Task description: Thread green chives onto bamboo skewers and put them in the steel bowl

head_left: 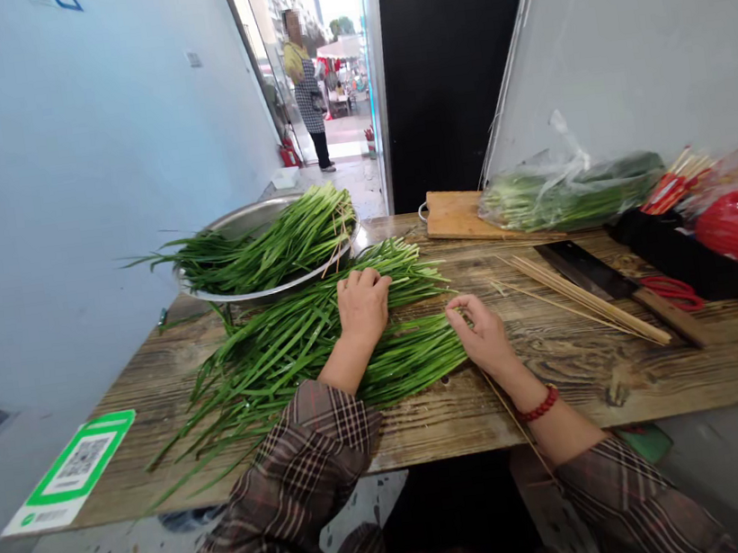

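Long green chives (269, 344) lie spread across the wooden table (559, 378), their pale ends toward the right. My left hand (364, 302) rests on the upper part of the pile, fingers bent over the stems. At the right ends of a lower bunch (420, 356) is my right hand (479, 330), its thumb and fingertips closed together; what they pinch is too small to make out. A thin straw-like strand (513, 412) hangs from near the right hand over the table's front edge. Behind the pile, a metal basin (262, 292) holds more chives (296, 241).
On the right lie thin sticks (582, 298), a cleaver (586, 271), red-handled scissors (674, 292) and a black bag (678, 249). Farther back are a cutting board (460, 215) and bagged greens (562, 194). A person (308, 94) stands by the doorway.
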`<state>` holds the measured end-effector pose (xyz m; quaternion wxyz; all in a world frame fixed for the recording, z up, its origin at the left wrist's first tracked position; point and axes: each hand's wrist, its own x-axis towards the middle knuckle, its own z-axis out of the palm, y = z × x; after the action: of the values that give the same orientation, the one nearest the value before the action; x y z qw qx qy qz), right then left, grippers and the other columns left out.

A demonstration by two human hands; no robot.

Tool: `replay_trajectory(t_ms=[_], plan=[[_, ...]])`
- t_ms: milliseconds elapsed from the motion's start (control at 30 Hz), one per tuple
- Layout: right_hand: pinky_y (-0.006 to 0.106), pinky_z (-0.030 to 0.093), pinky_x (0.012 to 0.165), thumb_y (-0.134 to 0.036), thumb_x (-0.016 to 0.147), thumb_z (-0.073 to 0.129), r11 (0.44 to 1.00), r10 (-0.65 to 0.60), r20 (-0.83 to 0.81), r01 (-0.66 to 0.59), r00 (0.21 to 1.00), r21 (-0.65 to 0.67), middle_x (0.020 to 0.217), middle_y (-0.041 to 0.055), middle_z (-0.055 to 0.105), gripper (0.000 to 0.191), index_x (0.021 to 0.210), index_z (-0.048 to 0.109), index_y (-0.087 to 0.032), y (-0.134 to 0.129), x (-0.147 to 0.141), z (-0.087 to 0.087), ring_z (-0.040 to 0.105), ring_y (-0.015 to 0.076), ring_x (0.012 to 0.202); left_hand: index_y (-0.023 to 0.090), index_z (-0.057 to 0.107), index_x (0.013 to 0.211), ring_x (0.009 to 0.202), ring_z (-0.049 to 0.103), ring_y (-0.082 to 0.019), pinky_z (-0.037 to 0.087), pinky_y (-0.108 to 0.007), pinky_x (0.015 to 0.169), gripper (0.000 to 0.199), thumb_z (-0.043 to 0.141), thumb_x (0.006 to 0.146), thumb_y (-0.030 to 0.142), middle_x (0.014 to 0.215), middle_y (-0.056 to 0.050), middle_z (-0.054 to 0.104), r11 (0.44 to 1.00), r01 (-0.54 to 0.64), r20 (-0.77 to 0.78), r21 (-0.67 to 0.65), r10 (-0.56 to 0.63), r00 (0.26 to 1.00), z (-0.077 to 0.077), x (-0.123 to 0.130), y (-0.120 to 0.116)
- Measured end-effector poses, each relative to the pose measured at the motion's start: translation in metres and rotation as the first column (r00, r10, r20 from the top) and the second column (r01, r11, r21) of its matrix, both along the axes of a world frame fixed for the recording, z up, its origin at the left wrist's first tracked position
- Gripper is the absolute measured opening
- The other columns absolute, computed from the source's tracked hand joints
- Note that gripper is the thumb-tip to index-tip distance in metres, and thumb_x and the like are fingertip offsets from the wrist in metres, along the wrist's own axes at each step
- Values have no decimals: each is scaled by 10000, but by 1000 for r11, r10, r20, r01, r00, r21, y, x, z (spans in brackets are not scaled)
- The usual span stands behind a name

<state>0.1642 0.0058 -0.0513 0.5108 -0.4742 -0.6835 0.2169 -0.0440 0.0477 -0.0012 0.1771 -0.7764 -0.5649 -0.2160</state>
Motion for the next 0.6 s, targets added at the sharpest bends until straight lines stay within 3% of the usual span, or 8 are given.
replay_trajectory(t_ms=[367, 600], plan=[[314, 502, 775, -380, 908, 512, 1000, -19, 8, 19, 1000, 8, 874, 51, 677, 192, 944, 573, -201, -1, 1, 0, 653, 184, 815, 225, 705, 908, 958, 499, -273, 352, -410, 768, 236, 470, 917, 206, 998, -108, 616, 998, -2, 22, -58, 3, 1000, -2, 0, 3], [333, 504, 795, -379, 912, 505, 1000, -25, 18, 25, 1000, 7, 977, 73, 710, 253, 1043, 613, -191, -1, 1, 1, 665, 197, 862, 217, 659, 895, 1119, 483, -261, 322, -441, 926, 189, 474, 921, 190, 1150, -75, 646, 992, 98, 115, 76, -106, 988, 5, 4, -9]])
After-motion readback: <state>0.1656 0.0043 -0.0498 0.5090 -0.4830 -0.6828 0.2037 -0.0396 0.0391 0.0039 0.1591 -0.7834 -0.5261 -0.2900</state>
